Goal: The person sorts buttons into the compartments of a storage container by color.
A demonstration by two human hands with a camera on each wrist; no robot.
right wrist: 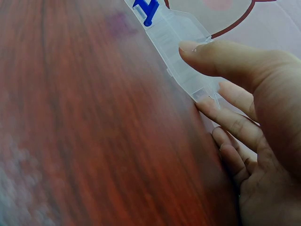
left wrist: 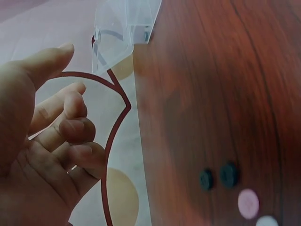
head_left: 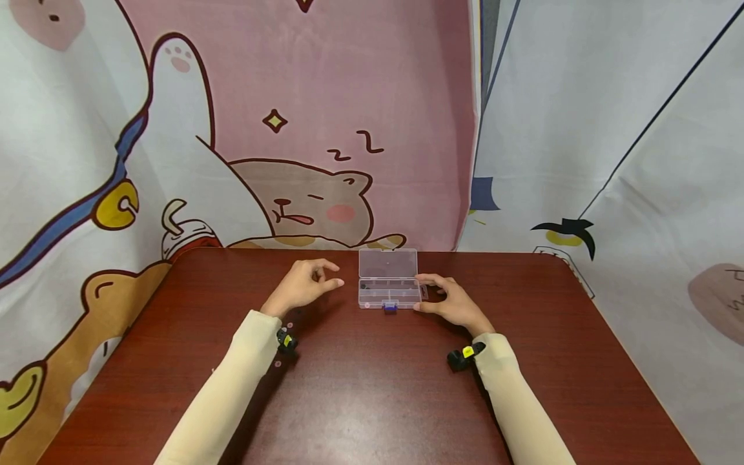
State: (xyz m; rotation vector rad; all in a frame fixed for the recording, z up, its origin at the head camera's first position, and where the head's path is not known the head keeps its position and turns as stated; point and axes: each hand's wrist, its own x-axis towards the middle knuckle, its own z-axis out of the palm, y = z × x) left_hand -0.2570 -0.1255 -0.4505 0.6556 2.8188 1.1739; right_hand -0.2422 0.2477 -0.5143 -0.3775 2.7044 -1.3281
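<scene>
I wear long, plain cream sleeves: a left sleeve [head_left: 223,387] at seven o'clock in the head view, a right sleeve [head_left: 520,397] at five. Beyond them my left hand [head_left: 301,284] and right hand [head_left: 456,305] are bare. At four o'clock from the left sleeve's end sits my small black left camera [head_left: 287,342], marked bright yellow; my matching right camera [head_left: 459,359] sits at eight o'clock from the other.

Clear box [left wrist: 113,49] cut off atop left wrist view, white disc [left wrist: 267,221] cropped below, blue latch [right wrist: 151,8] cut by right wrist view's top, right hand [right wrist: 277,117] cropped rightward, dark specks [head_left: 364,286] in box too small to tell
</scene>
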